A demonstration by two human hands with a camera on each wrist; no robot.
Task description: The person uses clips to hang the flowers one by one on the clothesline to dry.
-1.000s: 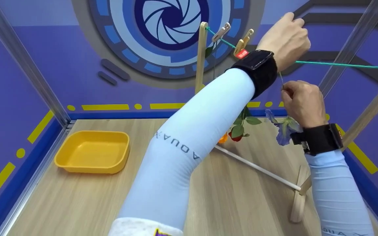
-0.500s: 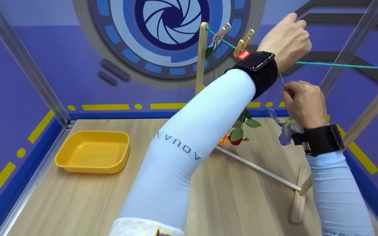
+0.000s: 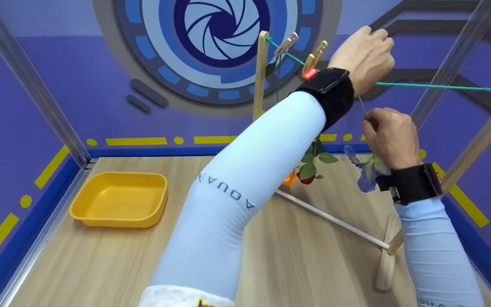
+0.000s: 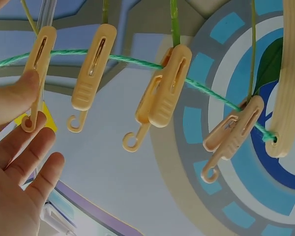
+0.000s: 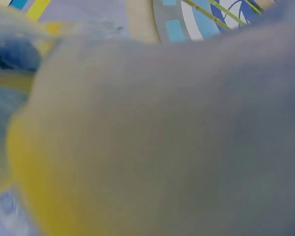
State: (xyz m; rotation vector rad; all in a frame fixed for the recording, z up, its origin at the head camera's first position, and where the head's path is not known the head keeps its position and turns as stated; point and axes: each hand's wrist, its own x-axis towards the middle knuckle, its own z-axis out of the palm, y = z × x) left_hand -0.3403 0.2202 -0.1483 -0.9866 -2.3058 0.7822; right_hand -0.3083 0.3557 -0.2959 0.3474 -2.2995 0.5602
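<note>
In the left wrist view, my left hand (image 3: 362, 59) pinches a clothespin (image 4: 42, 73) between thumb and fingers, over the green string (image 4: 132, 60). Its thumb (image 4: 19, 98) lies against the clip's side. Just below in the head view, my right hand (image 3: 392, 138) pinches a thin stem (image 3: 362, 104) that runs up behind the left wrist. A purple-blue artificial flower (image 3: 367, 179) hangs head-down beneath the right hand. A blurred pale and yellow petal (image 5: 137, 137) fills most of the right wrist view.
Several more clothespins (image 4: 94, 69) grip the string, with stems in them. A red rose (image 3: 306, 178) and an orange flower (image 3: 289, 179) hang behind the left arm. Wooden posts (image 3: 260, 76) carry the string; a white rod (image 3: 335, 219) runs low between them. A yellow tray (image 3: 119, 200) stands at left.
My left hand has dropped slightly and shifted a little left. The right hand keeps its pinch on the stem, almost still. The head view has tilted very slightly.
</note>
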